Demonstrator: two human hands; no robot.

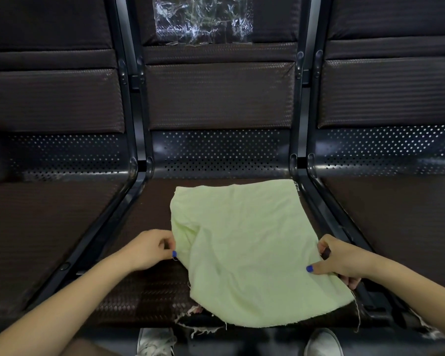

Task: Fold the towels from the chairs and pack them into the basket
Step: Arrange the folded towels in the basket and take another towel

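Pale green terry towel lies spread, unfolded, on the dark woven middle chair seat; left hand and right hand pinch its near side edges. Folding seems barely begun; no basket in view.

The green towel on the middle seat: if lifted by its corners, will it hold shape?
Probably not. The towel drapes and wrinkles between the left hand and right hand, so it looks limp. Its frayed edges suggest thin, light cloth that may snag.
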